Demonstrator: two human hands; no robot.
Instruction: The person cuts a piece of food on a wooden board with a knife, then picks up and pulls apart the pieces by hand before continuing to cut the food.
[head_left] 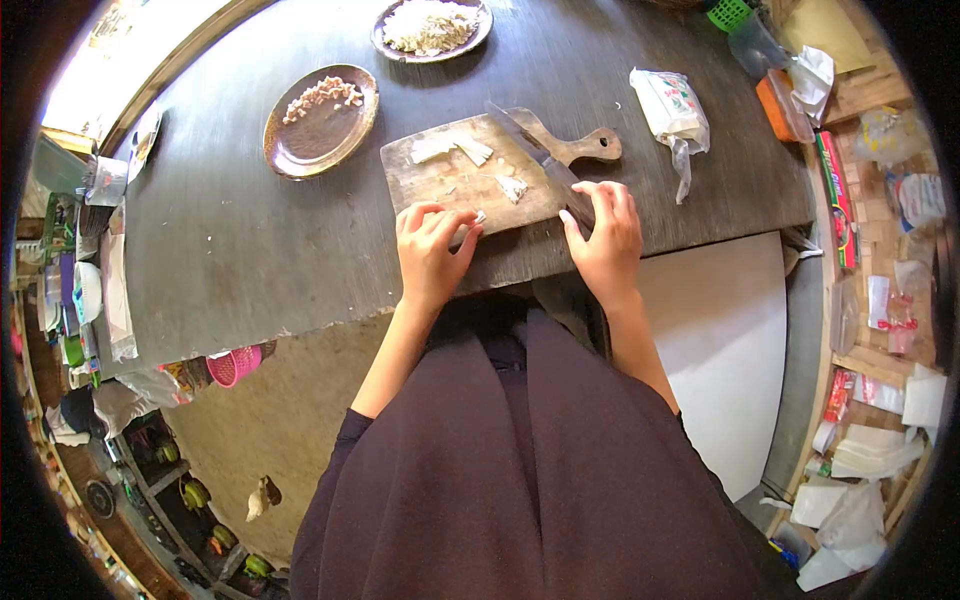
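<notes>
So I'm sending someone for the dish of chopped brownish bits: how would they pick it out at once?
On the dark table, look left of the wooden cutting board where the right hand holds the knife. The shallow brown plate there carries a few brownish chopped bits. Its neighbour farther back is heaped with pale shreds.

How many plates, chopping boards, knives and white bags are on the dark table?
Plates: 2, left plate and far plate
Chopping board: 1
Knife: 1
White bag: 1
Total: 5
</notes>
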